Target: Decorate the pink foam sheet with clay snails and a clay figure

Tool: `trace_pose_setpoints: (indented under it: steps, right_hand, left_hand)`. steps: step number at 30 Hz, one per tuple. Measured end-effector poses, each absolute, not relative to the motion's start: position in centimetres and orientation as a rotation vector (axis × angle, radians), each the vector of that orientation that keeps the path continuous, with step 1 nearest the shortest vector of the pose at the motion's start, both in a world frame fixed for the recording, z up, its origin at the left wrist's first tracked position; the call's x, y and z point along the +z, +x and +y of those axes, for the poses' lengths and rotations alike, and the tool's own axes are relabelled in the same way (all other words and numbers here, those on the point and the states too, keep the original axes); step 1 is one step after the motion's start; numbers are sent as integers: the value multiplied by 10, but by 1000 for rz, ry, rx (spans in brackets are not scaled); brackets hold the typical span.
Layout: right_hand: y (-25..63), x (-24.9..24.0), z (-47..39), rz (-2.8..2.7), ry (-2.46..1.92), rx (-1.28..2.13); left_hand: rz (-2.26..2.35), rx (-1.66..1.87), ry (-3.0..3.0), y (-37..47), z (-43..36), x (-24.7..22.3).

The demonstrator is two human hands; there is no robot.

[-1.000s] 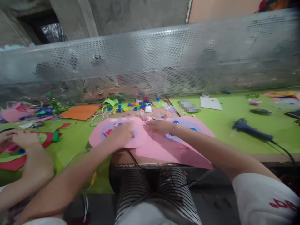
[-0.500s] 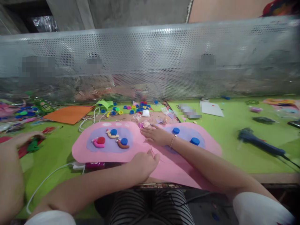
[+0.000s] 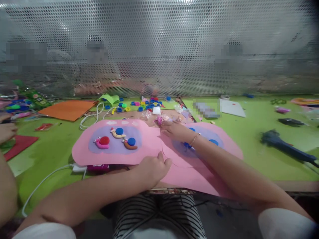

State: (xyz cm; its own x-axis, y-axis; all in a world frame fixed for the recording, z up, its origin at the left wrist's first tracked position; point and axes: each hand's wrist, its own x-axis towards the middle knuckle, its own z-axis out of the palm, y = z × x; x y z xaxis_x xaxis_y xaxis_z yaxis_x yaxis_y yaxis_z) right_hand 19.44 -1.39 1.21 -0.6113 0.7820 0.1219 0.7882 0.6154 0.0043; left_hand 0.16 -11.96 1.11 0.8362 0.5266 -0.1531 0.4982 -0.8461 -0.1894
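A pink paper sheet with two rounded lobes lies before me, a second pink sheet under its right part. Its left lilac patch carries small clay snails: a pink one, a cream one and a brown one, each with a bottle cap as shell. Blue caps sit on the right patch, partly covered by my right forearm. My right hand lies flat at the sheet's far edge, fingers stretched. My left hand is closed at the near edge, gripping the paper, curled fingertips hidden.
Loose bottle caps and scraps lie behind the sheet, before a perforated metal screen. At left are orange paper, a white cable and another person's hand. A glue gun lies at right.
The view has tipped downward. My right hand has slid a little away and to the right over the paper. The other person's hand has moved left, uncovering red paper.
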Motion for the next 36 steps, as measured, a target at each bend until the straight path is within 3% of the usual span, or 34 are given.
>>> trace_pose_setpoints:
  steps: [7,18,27,32,36]
  right_hand:
    - [200,41,-43,-2800,-1184,90]
    - [198,8,-22,-2604,-1519,-450]
    - [193,23,-45,-2798,-1250,-290]
    - [194,54,-69,-2852,-1260,-59]
    - [183,66,-93,-2846,-1059,-84]
  left_hand:
    - [-777,220,-2969,-3,-112,16]
    - [-787,312,-2956,-2,-112,19]
    - [-822,330,-2977,-2,-112,19]
    - [-1045,68,-3088,-4,-108,17]
    - [-1175,-406,-3278,-5,-100,11]
